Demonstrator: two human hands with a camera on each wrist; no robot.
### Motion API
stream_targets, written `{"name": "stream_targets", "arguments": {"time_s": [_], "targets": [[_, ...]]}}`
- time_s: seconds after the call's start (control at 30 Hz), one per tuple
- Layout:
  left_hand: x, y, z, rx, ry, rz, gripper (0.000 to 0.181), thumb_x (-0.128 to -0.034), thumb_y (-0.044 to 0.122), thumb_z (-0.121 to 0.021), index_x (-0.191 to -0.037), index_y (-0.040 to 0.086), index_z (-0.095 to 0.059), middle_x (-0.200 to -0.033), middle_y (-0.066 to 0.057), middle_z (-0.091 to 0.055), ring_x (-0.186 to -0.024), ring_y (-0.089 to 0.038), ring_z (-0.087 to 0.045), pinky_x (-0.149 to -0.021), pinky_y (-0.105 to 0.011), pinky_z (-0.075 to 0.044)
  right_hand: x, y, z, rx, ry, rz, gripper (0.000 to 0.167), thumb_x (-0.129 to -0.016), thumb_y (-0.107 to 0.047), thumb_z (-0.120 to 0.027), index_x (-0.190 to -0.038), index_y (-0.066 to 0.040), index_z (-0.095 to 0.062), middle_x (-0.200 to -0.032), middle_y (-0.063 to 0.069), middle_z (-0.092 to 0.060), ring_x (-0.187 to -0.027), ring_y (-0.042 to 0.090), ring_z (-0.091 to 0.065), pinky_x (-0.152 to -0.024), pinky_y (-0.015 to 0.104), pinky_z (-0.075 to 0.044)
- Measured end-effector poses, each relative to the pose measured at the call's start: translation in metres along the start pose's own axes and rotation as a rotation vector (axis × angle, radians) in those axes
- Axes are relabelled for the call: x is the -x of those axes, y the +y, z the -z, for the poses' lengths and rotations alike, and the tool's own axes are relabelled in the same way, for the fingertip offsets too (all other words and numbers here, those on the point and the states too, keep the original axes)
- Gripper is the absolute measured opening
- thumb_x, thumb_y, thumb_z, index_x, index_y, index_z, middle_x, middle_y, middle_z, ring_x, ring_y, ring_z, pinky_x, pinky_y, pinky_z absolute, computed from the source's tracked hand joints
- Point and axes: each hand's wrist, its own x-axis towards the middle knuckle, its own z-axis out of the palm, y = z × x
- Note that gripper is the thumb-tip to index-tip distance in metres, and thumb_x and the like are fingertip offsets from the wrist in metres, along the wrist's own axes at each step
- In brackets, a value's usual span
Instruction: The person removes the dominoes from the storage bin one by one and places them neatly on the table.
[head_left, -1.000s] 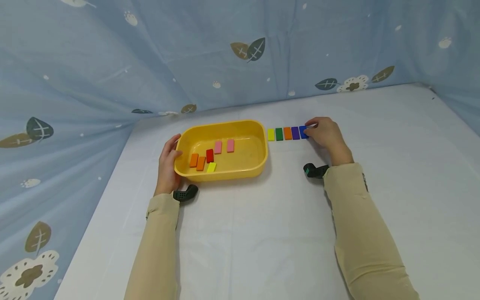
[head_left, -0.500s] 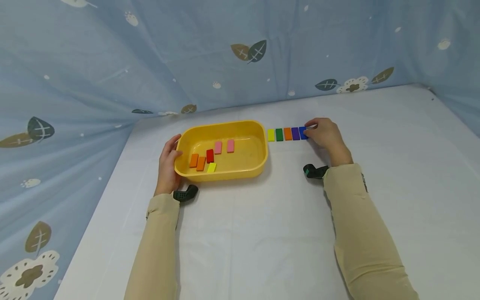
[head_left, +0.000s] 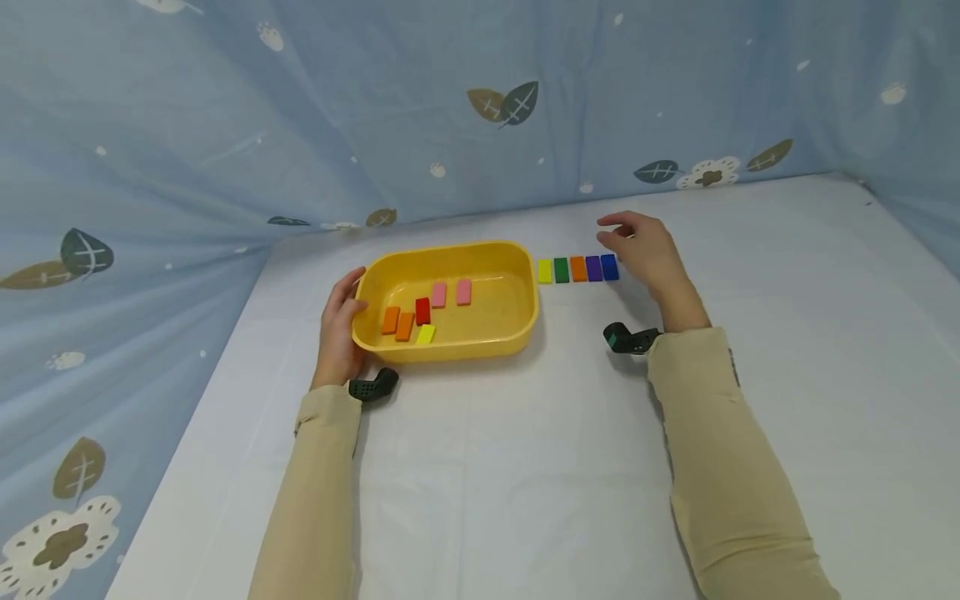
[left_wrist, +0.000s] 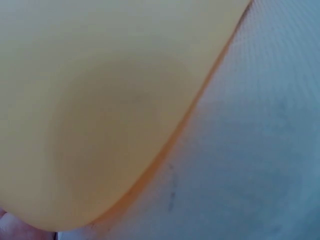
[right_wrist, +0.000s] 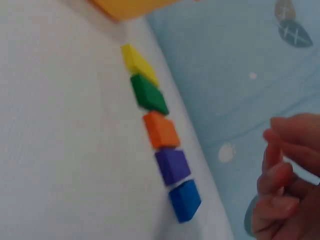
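A yellow tray [head_left: 487, 333] holds two orange blocks, a red block [head_left: 423, 311], a yellow block and two pink blocks [head_left: 464, 292]. My left hand [head_left: 339, 333] grips the tray's left end, thumb at the rim. Right of the tray lies a row: yellow [head_left: 544, 271], green [head_left: 561, 270], orange [head_left: 578, 268], purple [head_left: 594, 267] and blue [head_left: 610, 267]. My right hand [head_left: 651, 258] is raised beside the blue block, holding nothing, its thumb and index finger apart in the head view. The right wrist view shows the blue block [right_wrist: 185, 200] clear of the fingers.
A white cloth [head_left: 487, 467] covers the table. Behind it and at the left hangs a blue curtain [head_left: 337, 100] with leaf and flower prints. A dark wrist device [head_left: 632, 340] sits at the right wrist, another [head_left: 373, 386] at the left.
My right hand has let go of the blue block and lifted away toward the back. The blue block stays at the row's right end. The left hand keeps its grip on the tray.
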Motion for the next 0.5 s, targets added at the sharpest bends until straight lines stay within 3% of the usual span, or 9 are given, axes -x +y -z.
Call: {"name": "stream_targets", "arguments": {"time_s": [0.13,0.33,0.5], "targets": [[-0.001,0.000,-0.001,-0.002,0.000,0.002,0.049,-0.0853,0.005,-0.036,-0.133,0.017,-0.040,-0.135,0.001,-0.037,-0.120,-0.021,-0.037,-0.100,-0.031,-0.032,-0.007,-0.002,-0.005,-0.007,-0.008,0.039,0.042,-0.086,-0.045,-0.049,-0.122,-0.024,-0.054,-0.100,0.006,-0.054,-0.082,0.029,-0.051,-0.062,0.042,-0.045],[-0.001,0.001,-0.001,-0.003,-0.004,0.000,0.049,-0.0855,0.005,-0.036,-0.133,0.017,-0.040,-0.134,0.000,-0.037,-0.119,-0.022,-0.038,-0.100,-0.031,-0.032,-0.007,-0.012,-0.016,-0.024,-0.022,0.089,0.038,-0.088,-0.040,-0.048,-0.121,-0.023,-0.054,-0.099,0.006,-0.059,-0.082,0.025,-0.054,-0.062,0.038,-0.047],[-0.001,0.000,-0.001,-0.008,-0.002,-0.001,0.049,-0.0854,0.006,-0.036,-0.133,0.017,-0.040,-0.134,0.000,-0.038,-0.119,-0.021,-0.038,-0.100,-0.031,-0.033,0.000,-0.028,-0.027,-0.058,-0.015,0.135,0.032,-0.090,-0.032,-0.047,-0.119,-0.021,-0.056,-0.099,0.003,-0.060,-0.087,0.019,-0.054,-0.070,0.039,-0.048]]}}
